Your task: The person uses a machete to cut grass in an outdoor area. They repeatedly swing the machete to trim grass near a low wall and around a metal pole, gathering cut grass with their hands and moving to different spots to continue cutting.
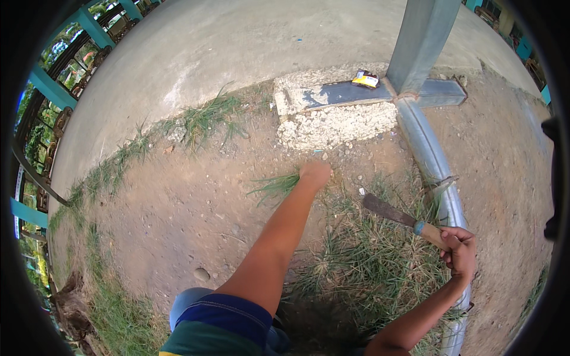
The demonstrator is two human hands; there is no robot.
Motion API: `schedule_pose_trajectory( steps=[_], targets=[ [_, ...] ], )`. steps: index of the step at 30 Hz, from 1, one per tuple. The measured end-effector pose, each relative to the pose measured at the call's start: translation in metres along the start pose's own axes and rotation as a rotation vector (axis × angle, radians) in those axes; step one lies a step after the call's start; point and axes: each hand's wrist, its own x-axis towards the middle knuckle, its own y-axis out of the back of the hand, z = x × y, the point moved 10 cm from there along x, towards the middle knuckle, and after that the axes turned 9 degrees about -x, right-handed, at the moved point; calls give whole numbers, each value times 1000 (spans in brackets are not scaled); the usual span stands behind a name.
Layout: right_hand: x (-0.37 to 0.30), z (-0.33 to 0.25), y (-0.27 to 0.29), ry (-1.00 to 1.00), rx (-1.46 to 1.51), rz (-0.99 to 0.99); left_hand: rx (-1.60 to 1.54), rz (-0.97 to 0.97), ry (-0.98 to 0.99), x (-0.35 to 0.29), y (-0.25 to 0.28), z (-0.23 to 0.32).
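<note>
My left hand [316,174] is closed around a tuft of green grass [278,187], whose blades stick out to the left just above the bare soil. In my right hand [458,249] is a short knife with a broad, dark, rusty-looking blade [387,209] and a wooden handle [433,234] with a blue band near the blade. The blade points left and away from me, over a patch of long grass [380,255]. A gap separates it from my left hand.
A grey metal post [418,47] rises from a dark base bar [341,95] on rough concrete. A curved metal pipe [436,148] runs from it past my right hand. A yellow and brown wrapper [366,79] lies on the bar. Grass tufts [208,121] line the concrete slab [237,47].
</note>
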Motion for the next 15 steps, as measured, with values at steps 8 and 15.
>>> schedule_pose_trajectory(
  steps=[8, 15],
  targets=[
    [24, 74, -216, -172, 276, -76, -169, 32, 118, -13, -12, 11],
    [10, 1, -60, -12, -66, -62, -244, -21, 160, 5, -26, -24]
  ],
)
